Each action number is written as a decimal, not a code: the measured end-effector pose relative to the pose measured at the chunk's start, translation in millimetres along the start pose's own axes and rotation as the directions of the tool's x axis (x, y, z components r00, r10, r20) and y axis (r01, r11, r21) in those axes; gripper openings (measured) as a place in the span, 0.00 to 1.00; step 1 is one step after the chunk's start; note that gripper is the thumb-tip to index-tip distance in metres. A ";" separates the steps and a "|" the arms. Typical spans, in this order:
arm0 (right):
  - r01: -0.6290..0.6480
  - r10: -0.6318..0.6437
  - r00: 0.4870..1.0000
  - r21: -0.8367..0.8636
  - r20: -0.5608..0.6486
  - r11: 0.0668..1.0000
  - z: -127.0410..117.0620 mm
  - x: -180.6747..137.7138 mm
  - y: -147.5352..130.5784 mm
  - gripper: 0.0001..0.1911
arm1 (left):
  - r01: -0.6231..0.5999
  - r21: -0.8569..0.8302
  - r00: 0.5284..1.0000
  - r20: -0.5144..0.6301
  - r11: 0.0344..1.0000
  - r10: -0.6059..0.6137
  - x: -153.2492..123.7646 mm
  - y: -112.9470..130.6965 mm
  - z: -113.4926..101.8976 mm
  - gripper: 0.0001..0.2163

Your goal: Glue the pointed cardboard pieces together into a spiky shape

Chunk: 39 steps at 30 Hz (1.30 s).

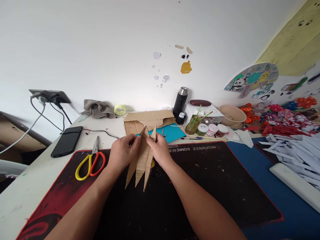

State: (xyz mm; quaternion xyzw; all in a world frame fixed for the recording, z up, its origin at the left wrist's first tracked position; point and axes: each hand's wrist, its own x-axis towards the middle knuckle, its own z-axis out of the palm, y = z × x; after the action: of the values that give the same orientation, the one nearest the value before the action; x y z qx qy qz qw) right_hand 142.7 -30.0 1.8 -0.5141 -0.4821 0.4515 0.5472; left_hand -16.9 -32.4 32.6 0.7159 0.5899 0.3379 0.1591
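Between my two hands is a piece of cardboard [142, 161] cut into long strips with pointed ends, folded lengthwise along its sides. My left hand [124, 150] pinches its left side near the far end. My right hand [160, 149] grips the right side, the thumb lying along the cardboard. Both hands are closed on it, above the black desk mat [210, 186]. Left of my left hand lie scissors [92, 160] with one yellow and one red handle, blades pointing away. Part of a small yellow round thing [153, 163] shows behind the cardboard.
A phone [67, 141] on a cable lies at the left. Behind my hands are a torn cardboard sheet [150, 115] and blue paper [175, 132]. A black thermos [181, 101], paint jars [212, 129] and a jar of brushes [192, 125] stand farther right, near white paper strips [297, 156].
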 end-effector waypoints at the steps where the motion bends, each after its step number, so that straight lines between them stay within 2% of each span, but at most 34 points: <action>1: -0.001 0.001 1.000 0.005 0.002 1.000 -0.1 0.2 0.1 0.11 | -0.002 0.001 1.000 0.003 1.000 0.002 -0.2 -0.4 0.3 0.20; 9: -0.020 0.019 1.000 0.052 0.018 0.998 -0.1 2.3 5.7 0.11 | 0.033 -0.042 0.999 0.006 0.999 -0.033 1.7 -0.3 -2.7 0.22; 15: -0.067 0.060 0.996 0.106 0.069 0.992 0.2 2.2 3.7 0.13 | 0.114 -0.272 0.991 -0.043 0.956 -0.130 10.0 -10.0 -9.2 0.18; 19: -0.089 0.082 0.994 0.111 0.067 0.990 -2.6 3.6 -1.2 0.12 | 0.156 -0.396 0.988 0.053 0.905 -0.147 14.3 -14.0 -12.8 0.20; 23: -0.076 0.065 0.995 0.141 0.077 0.987 -4.7 4.4 -3.3 0.13 | 0.167 -0.409 0.981 0.157 0.897 -0.111 14.2 -13.8 -12.4 0.22; 29: -0.089 0.075 0.993 0.159 0.096 0.983 -4.8 2.7 -6.0 0.13 | 0.179 -0.463 0.970 0.228 0.868 -0.079 11.9 -12.2 -13.0 0.24; 34: -0.075 0.062 0.994 0.153 0.087 0.985 -5.7 2.3 -7.9 0.13 | 0.255 -0.577 0.944 0.323 0.776 -0.070 12.4 -15.4 -12.3 0.23; 37: -0.084 0.066 0.991 0.161 0.119 0.983 -5.9 2.4 -6.2 0.13 | 0.326 -0.646 0.918 0.392 0.690 -0.067 12.1 -18.3 -10.5 0.24; 39: -0.101 0.077 0.986 0.168 0.145 0.981 -5.8 2.4 -4.5 0.13 | 0.337 -0.657 0.911 0.408 0.674 -0.058 12.0 -19.6 -9.6 0.24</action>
State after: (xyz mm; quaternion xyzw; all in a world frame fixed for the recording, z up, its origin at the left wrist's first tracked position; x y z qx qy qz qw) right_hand 148.8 -28.7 6.4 -0.4526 -0.4538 0.5505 0.5349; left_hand -37.0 -17.7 30.8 0.5763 0.4484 0.3859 0.5639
